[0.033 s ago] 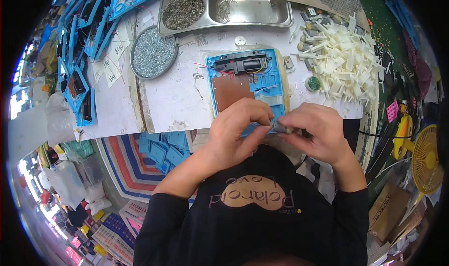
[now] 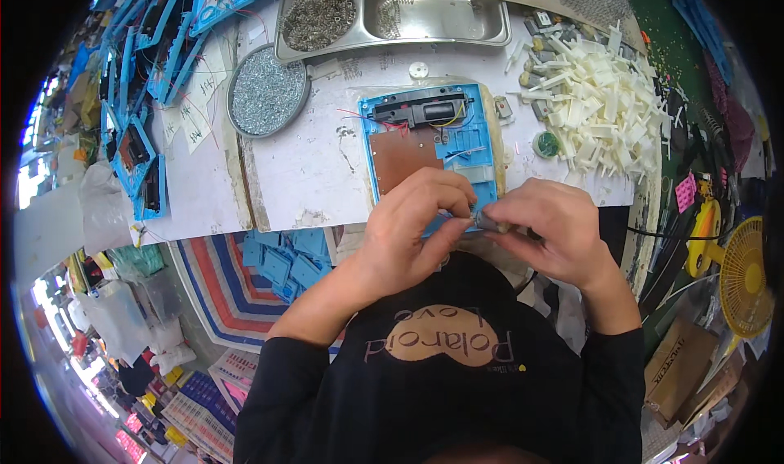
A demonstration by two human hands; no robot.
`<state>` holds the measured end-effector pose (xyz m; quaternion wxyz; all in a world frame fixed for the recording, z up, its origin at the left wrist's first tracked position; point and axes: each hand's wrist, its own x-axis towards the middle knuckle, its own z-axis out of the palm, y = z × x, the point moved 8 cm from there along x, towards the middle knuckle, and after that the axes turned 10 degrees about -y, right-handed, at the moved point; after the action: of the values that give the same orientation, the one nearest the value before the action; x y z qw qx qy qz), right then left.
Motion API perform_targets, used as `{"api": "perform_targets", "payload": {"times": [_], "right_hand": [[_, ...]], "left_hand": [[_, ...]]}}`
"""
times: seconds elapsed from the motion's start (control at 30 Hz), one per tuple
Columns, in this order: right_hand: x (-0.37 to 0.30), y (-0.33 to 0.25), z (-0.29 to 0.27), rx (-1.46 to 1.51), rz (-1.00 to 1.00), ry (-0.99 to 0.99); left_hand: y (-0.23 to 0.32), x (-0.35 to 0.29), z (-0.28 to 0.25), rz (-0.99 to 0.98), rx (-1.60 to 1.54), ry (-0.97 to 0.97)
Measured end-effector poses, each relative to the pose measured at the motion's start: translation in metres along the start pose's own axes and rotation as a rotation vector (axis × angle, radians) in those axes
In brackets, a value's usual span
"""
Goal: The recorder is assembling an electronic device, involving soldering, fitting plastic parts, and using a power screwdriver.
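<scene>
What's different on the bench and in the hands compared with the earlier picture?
Nothing has clearly moved, and nothing was picked up or let go. The right hand still grips the small grey cylinder, with the left hand's fingertips close by. The blue case and the pile of white pieces stayed put.

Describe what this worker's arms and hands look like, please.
Both the left hand and the right hand are a person's own, with no gloves on. The left sleeve and right sleeve are plain black, belong to a dark top, and end well short of the wrists. I see no cables or markings on them.
</scene>
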<state>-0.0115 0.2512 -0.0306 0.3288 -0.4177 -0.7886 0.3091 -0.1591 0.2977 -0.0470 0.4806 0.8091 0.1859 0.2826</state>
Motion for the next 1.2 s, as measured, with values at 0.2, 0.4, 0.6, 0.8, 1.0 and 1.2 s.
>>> {"api": "perform_targets", "payload": {"times": [0.2, 0.4, 0.6, 0.8, 1.0, 1.2], "right_hand": [[-0.005, -0.003, 0.004, -0.101, -0.022, 0.014], [-0.013, 0.006, 0.003, -0.111, 0.022, 0.095], [-0.019, 0.015, -0.014, -0.137, 0.083, 0.197], [-0.026, 0.046, -0.035, 0.0, 0.227, 0.374], [-0.007, 0.08, -0.028, 0.185, 0.378, 0.28], [-0.003, 0.091, -0.025, 0.148, 0.371, 0.245]], "left_hand": [[0.004, -0.009, 0.003, 0.021, 0.195, 0.041], [-0.014, -0.007, -0.013, -0.049, 0.053, 0.103], [-0.026, 0.03, -0.033, -0.106, 0.613, 0.245], [-0.027, 0.037, -0.019, 0.085, 0.702, 0.112], [-0.03, 0.016, -0.012, 0.141, 0.585, -0.018], [-0.033, 0.029, 0.003, 0.034, 0.466, -0.211]]}}
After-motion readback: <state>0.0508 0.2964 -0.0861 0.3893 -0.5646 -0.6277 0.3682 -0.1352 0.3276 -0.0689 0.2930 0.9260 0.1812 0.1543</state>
